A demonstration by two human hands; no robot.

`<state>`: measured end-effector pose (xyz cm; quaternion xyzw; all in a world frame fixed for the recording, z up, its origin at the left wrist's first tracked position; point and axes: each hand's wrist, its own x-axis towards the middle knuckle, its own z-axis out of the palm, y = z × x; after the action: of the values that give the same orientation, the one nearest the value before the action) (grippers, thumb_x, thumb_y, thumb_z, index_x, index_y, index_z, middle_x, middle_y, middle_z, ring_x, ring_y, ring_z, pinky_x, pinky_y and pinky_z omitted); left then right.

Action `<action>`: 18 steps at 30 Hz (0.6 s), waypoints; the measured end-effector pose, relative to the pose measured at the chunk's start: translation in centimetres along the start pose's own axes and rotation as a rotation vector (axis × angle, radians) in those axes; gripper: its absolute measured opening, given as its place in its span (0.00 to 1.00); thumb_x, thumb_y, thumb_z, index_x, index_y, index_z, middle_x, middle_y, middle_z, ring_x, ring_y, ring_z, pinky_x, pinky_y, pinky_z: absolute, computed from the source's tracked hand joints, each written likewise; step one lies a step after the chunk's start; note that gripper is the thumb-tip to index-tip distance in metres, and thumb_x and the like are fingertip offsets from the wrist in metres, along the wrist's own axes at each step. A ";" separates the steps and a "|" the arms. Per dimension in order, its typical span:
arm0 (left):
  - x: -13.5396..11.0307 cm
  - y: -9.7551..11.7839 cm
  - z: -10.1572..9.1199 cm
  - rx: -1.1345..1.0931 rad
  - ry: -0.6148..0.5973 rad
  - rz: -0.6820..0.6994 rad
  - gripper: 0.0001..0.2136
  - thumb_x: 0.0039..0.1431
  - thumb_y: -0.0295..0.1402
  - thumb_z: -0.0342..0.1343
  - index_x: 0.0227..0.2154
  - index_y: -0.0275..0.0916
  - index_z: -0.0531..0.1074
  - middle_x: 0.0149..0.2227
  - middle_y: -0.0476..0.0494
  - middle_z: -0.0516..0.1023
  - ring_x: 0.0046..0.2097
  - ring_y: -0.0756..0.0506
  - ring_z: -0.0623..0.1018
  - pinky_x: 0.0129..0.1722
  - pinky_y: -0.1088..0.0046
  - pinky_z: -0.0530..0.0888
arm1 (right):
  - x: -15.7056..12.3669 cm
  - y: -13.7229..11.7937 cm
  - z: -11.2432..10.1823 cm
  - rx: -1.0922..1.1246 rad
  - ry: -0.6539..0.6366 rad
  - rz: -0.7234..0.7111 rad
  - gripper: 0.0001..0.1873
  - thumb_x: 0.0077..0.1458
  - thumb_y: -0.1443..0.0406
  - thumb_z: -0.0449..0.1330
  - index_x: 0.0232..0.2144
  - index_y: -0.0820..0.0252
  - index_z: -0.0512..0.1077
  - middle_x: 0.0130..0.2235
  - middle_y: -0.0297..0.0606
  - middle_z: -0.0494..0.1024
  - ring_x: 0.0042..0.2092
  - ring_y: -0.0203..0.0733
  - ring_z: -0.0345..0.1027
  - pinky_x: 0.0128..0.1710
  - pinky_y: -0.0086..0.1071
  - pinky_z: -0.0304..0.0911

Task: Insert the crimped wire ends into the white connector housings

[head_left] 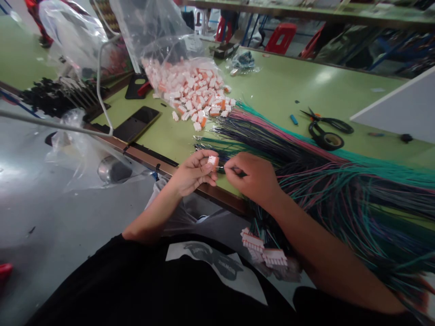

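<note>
Between the thumb and fingers of my left hand [196, 172] is a small white and orange connector housing [213, 161]. Close on its right, my right hand [253, 176] pinches the end of a thin wire [220, 168], whose tip points at the housing; whether it is inside cannot be made out. Behind both hands lie bundled dark, pink and green wires [272, 136] with bare metal ends facing left. A heap of loose white and orange housings [200, 90] spills from a clear plastic bag [170, 50]. Wired housings [265, 251] hang below the table edge, near my right forearm.
A phone [137, 124] lies left on the green table [288, 81]. Scissors [329, 123], black tape [328, 139] and a blue piece [294, 119] sit right of the wires. A bent metal rod [99, 77] crosses the left side. A white panel [404, 108] stands at right.
</note>
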<state>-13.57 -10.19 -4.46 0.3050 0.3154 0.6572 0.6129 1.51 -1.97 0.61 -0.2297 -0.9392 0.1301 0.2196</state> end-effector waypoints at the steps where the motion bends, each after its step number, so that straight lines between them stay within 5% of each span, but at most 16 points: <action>1: 0.0 0.0 0.0 0.009 -0.002 -0.001 0.17 0.49 0.31 0.65 0.39 0.36 0.66 0.24 0.54 0.72 0.25 0.53 0.76 0.25 0.80 0.76 | 0.0 0.0 0.0 -0.006 -0.002 0.002 0.10 0.50 0.67 0.50 0.22 0.58 0.68 0.23 0.34 0.69 0.27 0.34 0.60 0.31 0.29 0.54; 18: 0.0 -0.6 0.5 0.120 0.040 -0.020 0.19 0.45 0.37 0.67 0.36 0.34 0.67 0.20 0.54 0.73 0.21 0.54 0.75 0.19 0.82 0.72 | -0.5 0.0 1.6 -0.187 -0.031 -0.068 0.13 0.51 0.68 0.49 0.17 0.58 0.64 0.19 0.33 0.63 0.25 0.34 0.55 0.26 0.30 0.44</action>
<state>-12.77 -10.11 -4.60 0.3248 0.3697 0.6369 0.5935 1.15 -2.43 -0.96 -0.2152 -0.9578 0.0378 0.1868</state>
